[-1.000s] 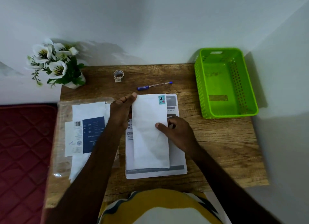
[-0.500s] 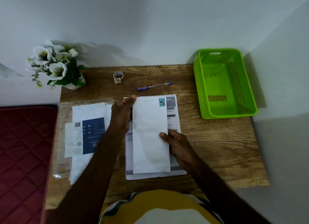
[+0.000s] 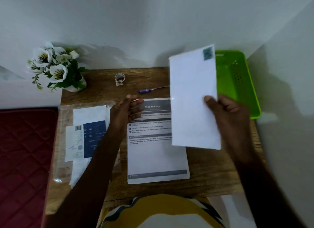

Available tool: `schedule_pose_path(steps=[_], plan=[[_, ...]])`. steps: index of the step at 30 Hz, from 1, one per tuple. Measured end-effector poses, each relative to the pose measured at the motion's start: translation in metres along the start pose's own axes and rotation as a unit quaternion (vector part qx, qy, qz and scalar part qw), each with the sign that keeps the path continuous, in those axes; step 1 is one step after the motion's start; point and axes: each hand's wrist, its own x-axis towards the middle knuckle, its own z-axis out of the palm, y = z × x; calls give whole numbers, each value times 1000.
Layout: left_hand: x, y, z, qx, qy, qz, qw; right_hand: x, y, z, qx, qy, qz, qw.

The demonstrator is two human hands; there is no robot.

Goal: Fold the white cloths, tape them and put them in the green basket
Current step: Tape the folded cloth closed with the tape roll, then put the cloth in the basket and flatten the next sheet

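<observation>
My right hand (image 3: pixel 227 112) grips a folded white cloth (image 3: pixel 192 91) by its right edge, thumb on its front. The cloth is lifted off the table and partly covers the green basket (image 3: pixel 237 81) at the back right. A small teal label sits at the cloth's top right corner. My left hand (image 3: pixel 125 110) hovers above the table with relaxed fingers and holds nothing. A small roll of tape (image 3: pixel 119 79) stands near the back edge of the table.
A printed instruction sheet (image 3: pixel 153 151) lies in the middle of the wooden table (image 3: pixel 212 173). A clear plastic pack with white cloths and a blue label (image 3: pixel 85 136) lies at the left. A blue pen (image 3: pixel 149 90), a white flower pot (image 3: pixel 57 69) and a red mattress (image 3: pixel 25 151) are around.
My right hand has lifted the folded cloth off the instruction sheet and carried it up and to the right, toward the basket. My left hand has let go of it.
</observation>
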Motion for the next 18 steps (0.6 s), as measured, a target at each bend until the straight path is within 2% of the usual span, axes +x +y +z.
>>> schedule_pose_path(steps=[2,4,7,10,16,18], plan=[[0,-1,-1,8,2,-3,1000,16,-30,-27,-81,73,-73,991],[-1,-1,0,8,4,-7,1000,34,-45,-51,-196,130,-131,963],[0,-3,-1,4,7,-10,1000,57,-52,-69,-365,154,-156,905],[2,-6,-1,-1,15,-15,1000,75,-42,-57,-504,200,-161,825],[5,-8,0,15,24,-19,999,104,7,-16,-662,136,-90,731],[5,-8,1,20,29,-24,999,107,14,-9,-680,107,-77,721]])
